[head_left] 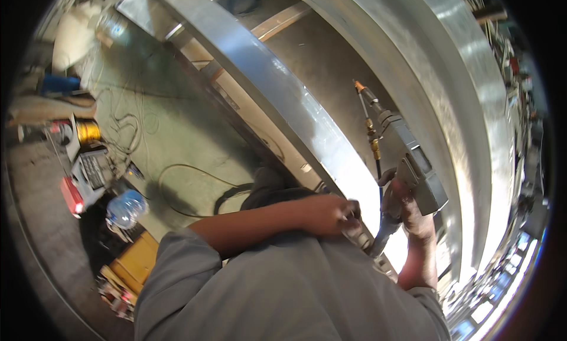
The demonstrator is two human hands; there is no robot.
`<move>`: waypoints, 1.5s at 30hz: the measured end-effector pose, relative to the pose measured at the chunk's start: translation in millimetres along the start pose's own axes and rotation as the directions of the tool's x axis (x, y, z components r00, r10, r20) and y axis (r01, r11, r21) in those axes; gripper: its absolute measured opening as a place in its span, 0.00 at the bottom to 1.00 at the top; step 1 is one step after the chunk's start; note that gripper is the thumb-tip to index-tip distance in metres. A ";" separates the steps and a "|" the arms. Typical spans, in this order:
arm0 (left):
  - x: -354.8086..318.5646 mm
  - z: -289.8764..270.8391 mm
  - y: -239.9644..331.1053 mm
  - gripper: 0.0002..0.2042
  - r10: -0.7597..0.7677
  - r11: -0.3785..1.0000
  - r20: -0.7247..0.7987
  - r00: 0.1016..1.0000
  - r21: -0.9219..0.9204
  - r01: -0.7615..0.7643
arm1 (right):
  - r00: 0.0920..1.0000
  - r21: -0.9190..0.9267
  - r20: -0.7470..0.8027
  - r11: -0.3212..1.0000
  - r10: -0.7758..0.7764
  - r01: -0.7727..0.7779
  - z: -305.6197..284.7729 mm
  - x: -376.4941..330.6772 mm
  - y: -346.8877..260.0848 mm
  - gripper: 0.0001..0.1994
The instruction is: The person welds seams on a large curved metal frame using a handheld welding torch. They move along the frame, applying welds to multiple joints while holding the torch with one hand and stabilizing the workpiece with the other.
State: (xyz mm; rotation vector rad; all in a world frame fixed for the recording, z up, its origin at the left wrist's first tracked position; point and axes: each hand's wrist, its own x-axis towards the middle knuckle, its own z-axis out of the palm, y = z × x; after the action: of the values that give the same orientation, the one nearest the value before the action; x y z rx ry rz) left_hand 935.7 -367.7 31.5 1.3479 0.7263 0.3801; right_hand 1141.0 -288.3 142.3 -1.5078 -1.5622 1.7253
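My right hand (413,214) is wrapped round the grip of a grey welding gun (407,143). The gun has a copper-coloured nozzle pointing up and away, with a brass-fitted thin hose along its side. Its body lies over the shiny curved metal beam (266,63) and the wide curved metal panels (425,75). My left hand (339,215) is closed in front of my body, left of the gun's grip and by the thick dark cable (385,235). What its fingers hold is hidden.
On the floor to the left lie a blue-tinted plastic bottle (126,209), a red-and-grey tool case (88,173), a yellow spool (88,130) and a blue container (61,84). Loose hoses (192,166) curl across the green floor. A rusty metal bar (282,21) crosses behind the beam.
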 end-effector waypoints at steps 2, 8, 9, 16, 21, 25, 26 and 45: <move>-36.2 -10.7 -24.8 0.22 -0.106 0.994 -0.152 0.983 -0.002 0.107 | 0.998 -0.045 -0.058 0.999 0.026 -0.029 -1.0 -15.7 16.6 0.18; -135.4 -47.8 -61.9 0.23 -0.474 0.749 -0.339 0.812 0.329 0.575 | 0.951 0.050 -0.309 0.999 0.005 0.012 8.5 -58.0 62.9 0.11; -142.0 -55.4 -59.4 0.23 -0.544 0.718 -0.312 0.779 0.306 0.625 | 0.934 0.057 -0.357 0.998 0.014 0.007 10.1 -66.0 69.2 0.10; -160.7 -117.2 -66.1 0.20 -0.476 0.662 -0.320 0.819 0.483 0.574 | 0.803 -0.127 -0.594 0.992 -0.055 -0.025 33.3 -129.5 85.3 0.22; -166.0 -186.5 -139.5 0.18 -0.484 0.755 -0.185 0.855 0.406 0.516 | 0.577 0.074 -0.807 0.991 0.124 -0.109 86.9 -194.2 95.4 0.33; -161.5 -220.6 -176.9 0.18 -0.569 0.598 -0.126 0.813 0.616 0.513 | 0.377 0.144 -0.911 0.985 0.169 -0.094 150.4 -237.8 106.9 0.30; -158.5 -221.4 -174.2 0.18 -0.585 0.605 -0.081 0.807 0.619 0.501 | 0.327 0.154 -0.928 0.983 0.177 -0.096 169.1 -246.5 106.8 0.27; -186.4 -236.5 -229.0 0.18 -0.624 0.530 0.301 0.721 0.841 0.108 | -0.176 0.386 -0.910 0.922 0.376 -0.025 442.8 -368.1 -4.3 0.24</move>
State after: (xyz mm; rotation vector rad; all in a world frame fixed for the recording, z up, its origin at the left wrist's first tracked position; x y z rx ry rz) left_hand 606.6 -358.1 -154.7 1.9251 0.6561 -0.8358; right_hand 893.1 -800.6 230.2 -2.0900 -0.1348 0.1910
